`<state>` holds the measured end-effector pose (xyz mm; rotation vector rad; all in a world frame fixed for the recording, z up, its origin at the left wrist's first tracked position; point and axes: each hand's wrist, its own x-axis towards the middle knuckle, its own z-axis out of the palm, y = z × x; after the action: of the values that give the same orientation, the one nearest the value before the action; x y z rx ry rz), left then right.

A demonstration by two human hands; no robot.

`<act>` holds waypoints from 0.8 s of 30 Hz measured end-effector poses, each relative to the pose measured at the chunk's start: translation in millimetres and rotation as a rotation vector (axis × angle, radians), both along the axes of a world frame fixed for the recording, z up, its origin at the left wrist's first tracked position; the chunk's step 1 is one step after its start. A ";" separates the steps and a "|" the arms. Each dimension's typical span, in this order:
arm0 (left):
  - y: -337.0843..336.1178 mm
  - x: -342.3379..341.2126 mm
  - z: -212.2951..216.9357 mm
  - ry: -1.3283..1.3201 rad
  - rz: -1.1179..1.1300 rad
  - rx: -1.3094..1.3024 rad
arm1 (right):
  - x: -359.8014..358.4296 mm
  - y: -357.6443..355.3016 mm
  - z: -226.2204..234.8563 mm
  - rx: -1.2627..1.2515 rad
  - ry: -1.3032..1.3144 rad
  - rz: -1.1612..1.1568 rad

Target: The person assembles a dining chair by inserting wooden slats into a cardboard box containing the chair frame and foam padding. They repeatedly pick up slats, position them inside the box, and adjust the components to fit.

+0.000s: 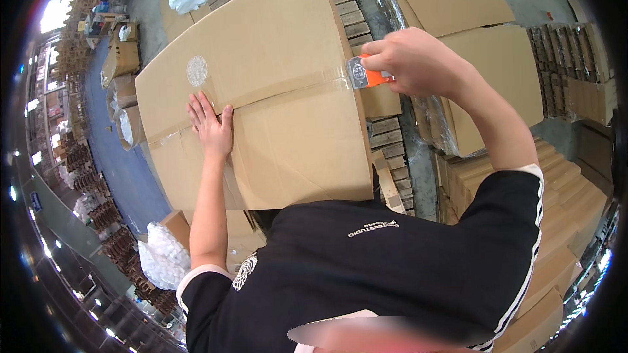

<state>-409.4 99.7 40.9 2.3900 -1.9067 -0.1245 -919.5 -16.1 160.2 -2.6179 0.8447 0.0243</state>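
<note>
A large brown cardboard box [288, 46] lies in front of me, with a seam running across its top from left to right. Clear tape [301, 89] covers part of that seam and reaches the box's right edge. My left hand [212, 126] rests flat on the top beside the seam, its fingers spread, just below a round pale printed mark [197, 70]. At the right edge, my right hand [418, 59] is closed around an orange tape dispenser [375, 77] with a grey metal front plate, which touches the box edge near the seam's end.
Wooden pallets [353, 16] show beyond and beside the box. Stacked flat cardboard [451, 0] with plastic wrap stands to the right, and more cardboard [549, 189] lies nearer me. A white plastic bag [163, 255] sits at lower left. Open cartons [124, 59] stand further left.
</note>
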 end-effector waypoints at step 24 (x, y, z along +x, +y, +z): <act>-20.9 10.3 51.0 -0.241 -0.601 -0.091 | -48.8 172.3 -41.5 0.137 -0.892 -0.900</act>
<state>-399.1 78.8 91.8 1.7681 -2.6169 0.2206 -968.4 156.3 118.6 -1.5971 1.4355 -1.1535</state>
